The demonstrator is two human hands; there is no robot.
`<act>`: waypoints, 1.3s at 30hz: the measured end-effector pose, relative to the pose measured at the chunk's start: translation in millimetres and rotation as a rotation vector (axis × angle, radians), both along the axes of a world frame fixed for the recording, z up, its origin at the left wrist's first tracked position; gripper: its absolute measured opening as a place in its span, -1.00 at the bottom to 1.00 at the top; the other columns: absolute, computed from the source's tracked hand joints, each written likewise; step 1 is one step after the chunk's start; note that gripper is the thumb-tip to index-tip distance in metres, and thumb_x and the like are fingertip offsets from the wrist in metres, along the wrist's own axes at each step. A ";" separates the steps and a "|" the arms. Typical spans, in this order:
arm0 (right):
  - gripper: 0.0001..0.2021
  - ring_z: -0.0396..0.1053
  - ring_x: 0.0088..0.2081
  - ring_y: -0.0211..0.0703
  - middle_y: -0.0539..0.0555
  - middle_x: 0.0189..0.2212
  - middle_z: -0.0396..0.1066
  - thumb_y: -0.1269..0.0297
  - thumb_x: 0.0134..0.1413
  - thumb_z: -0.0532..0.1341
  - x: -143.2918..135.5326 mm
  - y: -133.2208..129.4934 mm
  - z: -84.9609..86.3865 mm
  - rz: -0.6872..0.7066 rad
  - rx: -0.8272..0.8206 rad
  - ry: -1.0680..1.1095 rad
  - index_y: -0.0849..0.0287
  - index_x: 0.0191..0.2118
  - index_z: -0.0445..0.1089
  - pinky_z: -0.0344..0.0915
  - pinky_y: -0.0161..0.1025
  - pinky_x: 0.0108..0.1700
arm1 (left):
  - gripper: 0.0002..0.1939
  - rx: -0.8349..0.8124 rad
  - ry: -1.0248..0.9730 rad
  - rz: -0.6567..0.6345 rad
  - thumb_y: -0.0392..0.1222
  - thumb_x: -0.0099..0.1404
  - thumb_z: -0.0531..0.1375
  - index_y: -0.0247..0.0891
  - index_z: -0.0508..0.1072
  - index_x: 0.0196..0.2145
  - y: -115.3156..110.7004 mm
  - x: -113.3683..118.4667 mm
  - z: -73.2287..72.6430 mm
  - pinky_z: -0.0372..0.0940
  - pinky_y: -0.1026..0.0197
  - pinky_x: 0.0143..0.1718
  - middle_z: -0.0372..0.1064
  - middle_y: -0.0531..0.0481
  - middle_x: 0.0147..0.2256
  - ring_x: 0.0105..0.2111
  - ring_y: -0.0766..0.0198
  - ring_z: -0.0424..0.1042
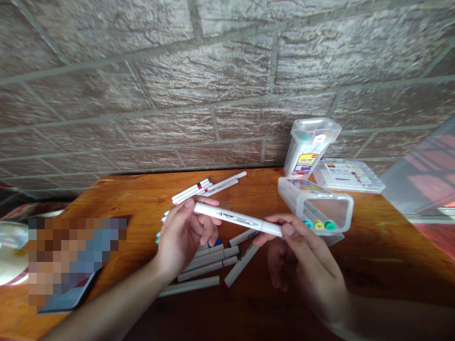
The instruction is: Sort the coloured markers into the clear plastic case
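A white marker pen with black print spans the space between my two hands, above the table. Its left end is pinched between the thumb and fingers of my left hand. At the other end, my right hand grips the marker with thumb and index finger, the lower fingers curled loosely. Below and behind my hands lie several loose markers, some partly hidden by my left hand. Farther back is a bunch of white markers, one with a red end.
An open clear case lies on its side at the right, with markers inside. Behind it stands a lidded marker box, beside a flat clear lid. A dark flat device, partly blurred out, lies left. A brick wall backs the wooden table.
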State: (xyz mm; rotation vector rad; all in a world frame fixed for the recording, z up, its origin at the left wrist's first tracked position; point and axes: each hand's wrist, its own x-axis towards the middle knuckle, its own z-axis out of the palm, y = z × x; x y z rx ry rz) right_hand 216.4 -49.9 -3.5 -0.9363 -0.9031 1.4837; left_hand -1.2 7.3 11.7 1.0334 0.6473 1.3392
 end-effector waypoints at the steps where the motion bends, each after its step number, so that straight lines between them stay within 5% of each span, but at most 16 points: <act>1: -0.58 0.41 -0.68 -0.30 0.14 -0.28 0.65 -0.15 0.37 0.28 -1.1 -0.3 -2.1 0.008 0.003 -0.016 0.13 -0.01 0.45 0.27 -0.42 -0.70 | -0.63 -0.002 -0.002 0.004 0.04 0.43 0.29 -0.36 0.68 -0.16 0.2 0.3 0.2 0.35 0.25 -0.66 0.57 -0.06 -0.48 -0.72 0.40 0.24; 13: -0.59 0.30 -0.63 -0.41 -0.05 -0.41 0.50 -0.17 0.41 0.25 -4.9 0.0 -17.3 0.269 0.028 -0.192 0.14 -0.14 0.37 0.19 -0.47 -0.62 | -0.81 0.096 0.094 0.006 -0.18 0.37 0.36 -0.29 0.66 -0.11 -2.0 -2.4 -9.2 0.32 0.30 -0.60 0.49 0.02 -0.43 -0.66 0.46 0.23; 30: -0.59 0.28 -0.58 -0.37 -0.03 -0.36 0.44 -0.15 0.47 0.18 -3.1 -0.8 -23.5 0.312 0.071 -0.284 0.15 -0.12 0.42 0.13 -0.42 -0.58 | -0.77 0.142 0.280 -0.060 -0.15 0.42 0.37 -0.24 0.67 -0.01 -7.8 -9.2 -20.0 0.34 0.31 -0.53 0.38 0.07 -0.57 -0.61 0.40 0.30; 35: -0.61 0.25 -0.57 -0.34 -0.12 -0.51 0.29 -0.10 0.50 0.16 -2.6 1.9 -20.4 0.325 0.090 -0.339 0.15 -0.13 0.44 0.12 -0.42 -0.57 | -0.84 0.268 0.348 0.026 -0.19 0.36 0.42 -0.25 0.69 -0.12 -10.4 -2.6 -6.8 0.34 0.36 -0.59 0.52 -0.05 -0.35 -0.57 0.39 0.41; 39: -0.65 0.31 -0.53 -0.34 -0.04 -0.36 0.38 -0.06 0.49 0.19 -2.3 5.4 -22.3 0.319 0.152 -0.394 0.15 -0.06 0.49 0.17 -0.41 -0.57 | -0.91 0.515 0.472 0.106 -0.24 0.35 0.43 -0.28 0.68 -0.20 -9.7 -2.7 -3.6 0.54 0.24 -0.33 0.63 -0.15 -0.26 -0.33 0.17 0.61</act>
